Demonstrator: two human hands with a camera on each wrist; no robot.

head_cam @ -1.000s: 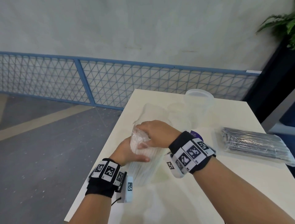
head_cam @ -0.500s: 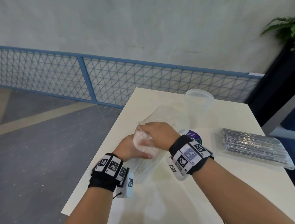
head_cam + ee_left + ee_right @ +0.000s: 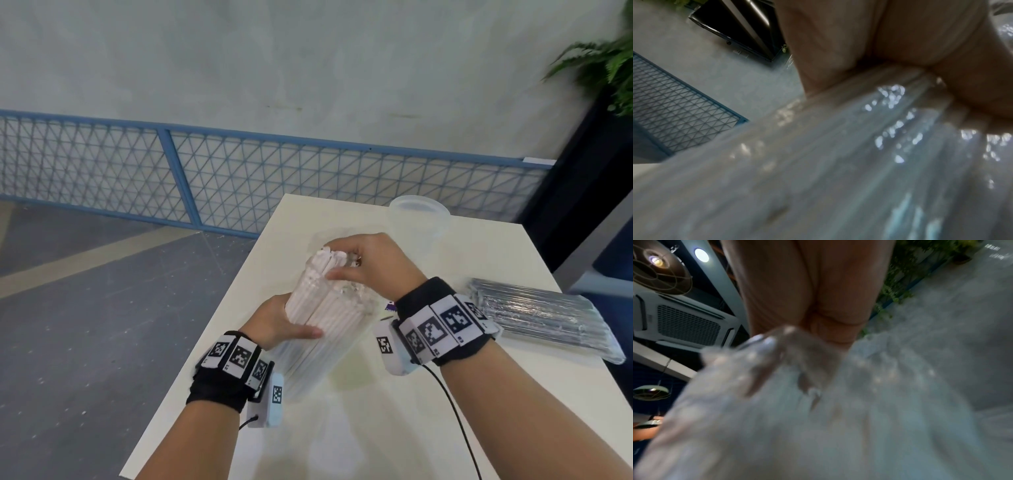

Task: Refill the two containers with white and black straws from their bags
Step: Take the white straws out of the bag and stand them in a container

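Note:
A clear bag of white straws (image 3: 323,311) stands tilted on the table's near left part. My left hand (image 3: 284,322) grips the bundle round its middle from the left. My right hand (image 3: 363,265) pinches the straws' bare top ends (image 3: 330,257), which stick out of the bag's open mouth. Both wrist views are blurred: the bag of white straws (image 3: 838,162) under my left fingers, the crinkled plastic (image 3: 818,402) under my right fingers. A clear empty container (image 3: 419,219) stands at the far side of the table. A second container behind my hands is barely visible. The bag of black straws (image 3: 541,315) lies flat at right.
The white table (image 3: 394,428) has its left edge close beside my left wrist, with grey floor below. A blue mesh fence (image 3: 239,181) runs behind the table. A dark planter with a green plant (image 3: 606,68) stands at the far right.
The bag's plastic has slid down and the white straw ends now stand bare at the top. My right hand has moved from gripping the bag's top to pinching the straw ends.

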